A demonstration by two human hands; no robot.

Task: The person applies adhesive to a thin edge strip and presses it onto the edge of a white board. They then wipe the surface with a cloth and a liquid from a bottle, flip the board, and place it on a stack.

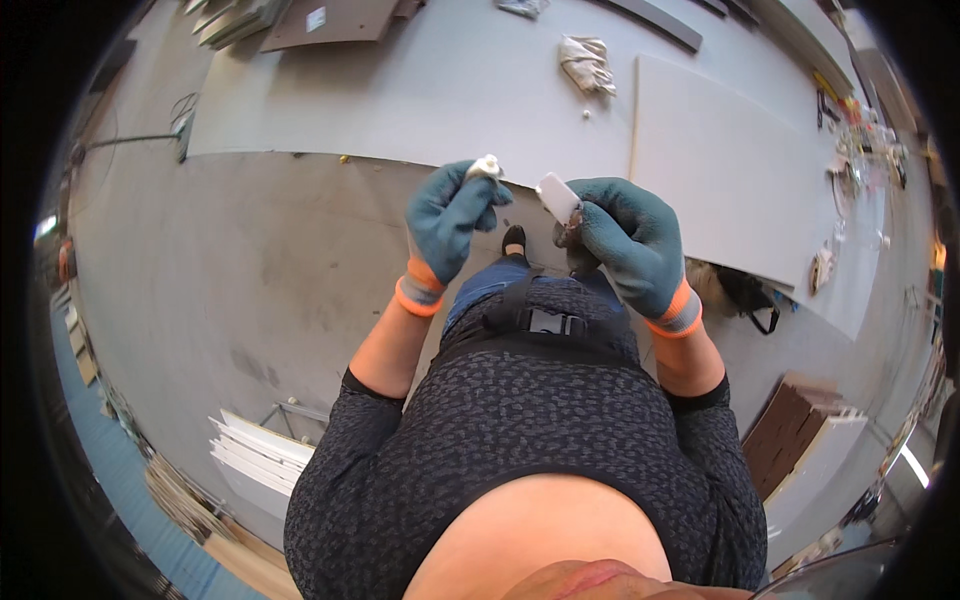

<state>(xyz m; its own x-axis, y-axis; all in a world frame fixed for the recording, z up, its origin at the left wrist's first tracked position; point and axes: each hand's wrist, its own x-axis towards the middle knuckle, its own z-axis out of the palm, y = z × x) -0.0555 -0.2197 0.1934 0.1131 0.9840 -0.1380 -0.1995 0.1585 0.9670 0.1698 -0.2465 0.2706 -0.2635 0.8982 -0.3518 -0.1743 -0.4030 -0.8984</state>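
Both hands wear teal work gloves with orange and grey cuffs, raised in front of my waist. My left hand [450,215] is closed, pinching a small white piece with a knobbed tip [485,167] between thumb and fingers. In my right hand [630,240] a flat white rectangular piece [558,197] is gripped, its free end tilted up toward the left. The two pieces are apart. My right fingers hide the lower end of the flat piece, and the rest of the knobbed piece is covered by my left fingers.
A long pale worktable [420,100] runs ahead of me. On it lie a large white panel [715,170], a crumpled beige cloth [587,65], dark strips [655,22] and brown boards [330,25]. Stacked white panels [260,452] and brown boards [800,435] stand behind me on either side.
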